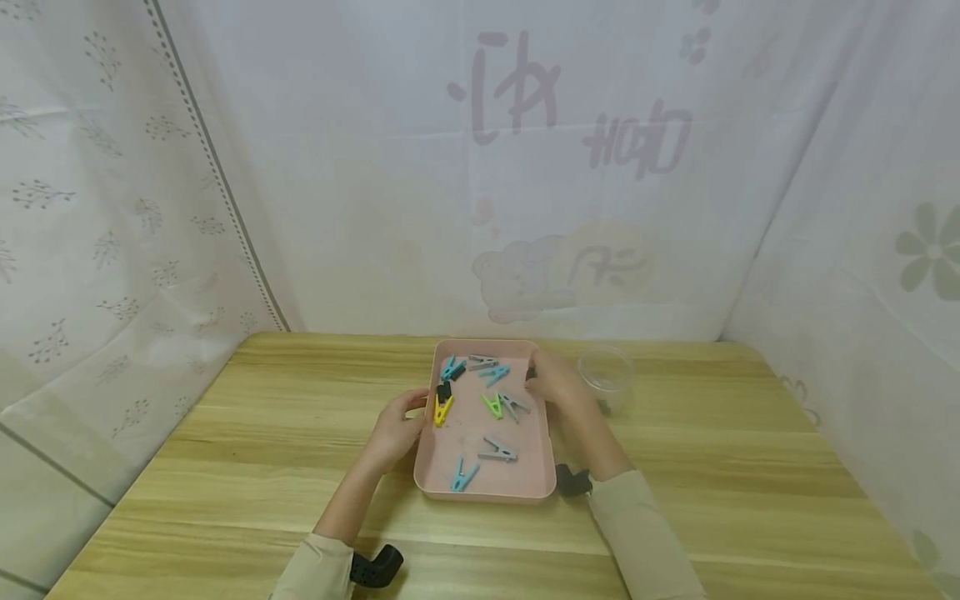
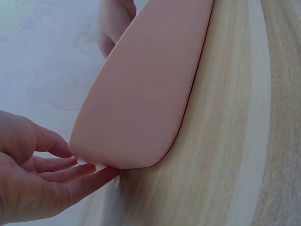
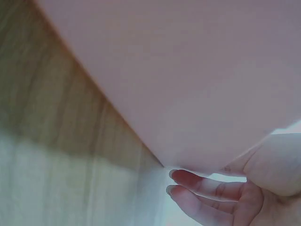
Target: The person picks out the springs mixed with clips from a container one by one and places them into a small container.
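A shallow pink tray [image 1: 483, 421] sits between my two hands. Several clothespins lie loose in it, among them a yellow clothespin [image 1: 442, 411], a green clothespin [image 1: 492, 406] and a blue clothespin [image 1: 463, 475]. Small black pieces [image 1: 445, 391] are close to the yellow one. At the tray's left side my left hand [image 1: 397, 429] holds the edge, its fingertips against the outer wall in the left wrist view. My right hand [image 1: 558, 383] grips the right side, thumb over the rim and fingers outside. Beside that thumb shows a dark bit, partly hidden.
A clear round container [image 1: 606, 371] stands right of the tray, behind my right forearm, with a small dark thing [image 1: 604, 407] near it. The wooden table [image 1: 300, 433] ends at patterned white cloth [image 1: 375, 208] at the back and sides.
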Demonstrator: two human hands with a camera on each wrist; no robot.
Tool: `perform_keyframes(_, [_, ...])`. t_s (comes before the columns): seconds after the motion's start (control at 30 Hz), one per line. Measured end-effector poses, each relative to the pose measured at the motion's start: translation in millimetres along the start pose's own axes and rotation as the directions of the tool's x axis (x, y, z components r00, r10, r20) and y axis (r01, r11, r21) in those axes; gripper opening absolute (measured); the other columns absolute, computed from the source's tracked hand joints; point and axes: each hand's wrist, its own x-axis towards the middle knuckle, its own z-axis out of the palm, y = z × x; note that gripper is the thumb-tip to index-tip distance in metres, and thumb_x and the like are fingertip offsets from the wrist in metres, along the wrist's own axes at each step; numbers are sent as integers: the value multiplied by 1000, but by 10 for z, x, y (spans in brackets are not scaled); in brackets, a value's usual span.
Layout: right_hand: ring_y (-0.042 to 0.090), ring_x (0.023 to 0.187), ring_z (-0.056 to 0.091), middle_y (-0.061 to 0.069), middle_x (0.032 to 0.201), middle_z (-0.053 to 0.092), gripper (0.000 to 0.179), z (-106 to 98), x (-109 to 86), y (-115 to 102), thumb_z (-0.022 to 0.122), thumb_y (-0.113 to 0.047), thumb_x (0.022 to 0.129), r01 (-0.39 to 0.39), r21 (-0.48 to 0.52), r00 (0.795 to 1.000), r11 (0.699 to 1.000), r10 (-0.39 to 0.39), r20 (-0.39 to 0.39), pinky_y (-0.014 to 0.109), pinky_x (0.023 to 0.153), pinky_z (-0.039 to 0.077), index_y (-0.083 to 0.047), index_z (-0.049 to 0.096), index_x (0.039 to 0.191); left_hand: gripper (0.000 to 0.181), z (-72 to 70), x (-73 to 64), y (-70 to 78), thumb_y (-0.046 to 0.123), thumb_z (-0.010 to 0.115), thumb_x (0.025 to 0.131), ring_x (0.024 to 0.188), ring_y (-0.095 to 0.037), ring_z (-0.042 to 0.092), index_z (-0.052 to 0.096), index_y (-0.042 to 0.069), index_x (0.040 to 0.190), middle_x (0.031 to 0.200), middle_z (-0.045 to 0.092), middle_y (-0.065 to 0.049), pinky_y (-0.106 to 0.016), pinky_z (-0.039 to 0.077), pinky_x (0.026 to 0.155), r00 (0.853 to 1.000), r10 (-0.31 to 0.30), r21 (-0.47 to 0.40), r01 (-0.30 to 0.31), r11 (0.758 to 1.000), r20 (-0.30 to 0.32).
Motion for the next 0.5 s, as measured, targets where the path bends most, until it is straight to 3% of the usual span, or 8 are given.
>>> perform_keyframes(0.2, [33, 99, 68, 24, 116, 68, 35, -55, -58, -29, 68, -9, 94, 1, 2, 1000, 1000, -1, 1, 43, 85, 57, 9, 60, 123, 48, 2, -8, 7, -6, 46, 96, 106, -42, 66, 43, -11, 143, 139, 50, -34, -43, 61, 81, 1000, -2, -10, 2, 1000, 2])
perform_keyframes(0.5, [25, 86, 63, 11, 95, 67, 32, -97, -196, -23, 68, -16, 95, -2, 34, 999, 999, 3, -35, 38, 72, 54, 2, 61, 120, 47, -6, -20, -3, -3, 48, 97, 106, -43, 66, 44, -11, 143, 138, 50, -34, -45, 60, 81, 1000, 0, -14, 0, 1000, 5])
